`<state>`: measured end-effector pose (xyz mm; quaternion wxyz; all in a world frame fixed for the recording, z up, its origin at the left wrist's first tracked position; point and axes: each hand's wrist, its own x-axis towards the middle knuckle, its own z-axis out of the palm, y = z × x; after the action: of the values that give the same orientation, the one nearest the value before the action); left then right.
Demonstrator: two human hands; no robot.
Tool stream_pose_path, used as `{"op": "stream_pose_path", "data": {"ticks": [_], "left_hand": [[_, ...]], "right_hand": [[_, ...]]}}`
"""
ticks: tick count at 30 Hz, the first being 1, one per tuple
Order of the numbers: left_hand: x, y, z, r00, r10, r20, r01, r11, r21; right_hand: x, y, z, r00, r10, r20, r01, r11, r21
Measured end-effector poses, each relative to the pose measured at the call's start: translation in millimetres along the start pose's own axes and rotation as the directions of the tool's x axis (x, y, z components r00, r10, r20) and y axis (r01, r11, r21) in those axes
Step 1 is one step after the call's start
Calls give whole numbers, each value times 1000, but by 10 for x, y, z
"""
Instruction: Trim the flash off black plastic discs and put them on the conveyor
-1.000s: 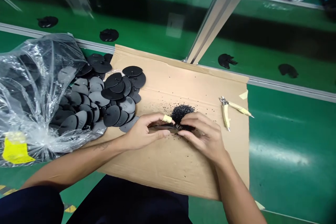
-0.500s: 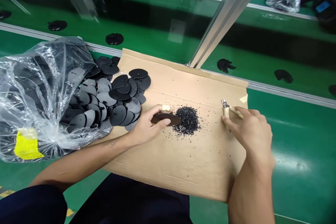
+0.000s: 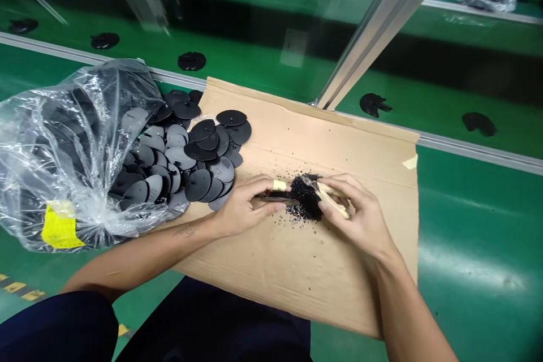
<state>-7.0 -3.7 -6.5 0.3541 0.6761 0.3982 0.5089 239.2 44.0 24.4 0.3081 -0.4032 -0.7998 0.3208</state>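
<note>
My left hand (image 3: 244,209) pinches a black plastic disc (image 3: 278,198) edge-on above the cardboard sheet (image 3: 297,260); a yellow tape band wraps its index finger. My right hand (image 3: 360,215) grips small cutting pliers (image 3: 326,195) with cream handles, the jaws pointing left toward the disc's rim. Both hands meet over a small heap of black plastic trimmings (image 3: 306,199) on the cardboard.
A pile of black discs (image 3: 186,150) spills from a clear plastic bag (image 3: 63,147) with a yellow label at the left. Beyond the cardboard runs a green conveyor belt (image 3: 263,62) carrying separate black discs (image 3: 192,60). A slanted aluminium post (image 3: 373,28) rises behind the cardboard.
My right hand reached right to the pliers on the cardboard, picked them up and brought them back to the disc held by my left hand.
</note>
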Motion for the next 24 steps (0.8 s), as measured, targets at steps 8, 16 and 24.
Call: {"op": "stream_pose_path", "data": {"ticks": [8, 16, 24], "left_hand": [[-1, 38, -15, 999, 30, 34, -30, 1000, -4], [-9, 39, -4, 999, 29, 42, -28, 999, -16], [-13, 28, -9, 997, 32, 68, -30, 999, -25]], "right_hand": [[-54, -78, -4, 985, -166, 42, 160, 980, 122], [-85, -71, 29, 971, -233, 44, 231, 971, 57], [-116, -45, 18, 963, -269, 35, 268, 963, 23]]}}
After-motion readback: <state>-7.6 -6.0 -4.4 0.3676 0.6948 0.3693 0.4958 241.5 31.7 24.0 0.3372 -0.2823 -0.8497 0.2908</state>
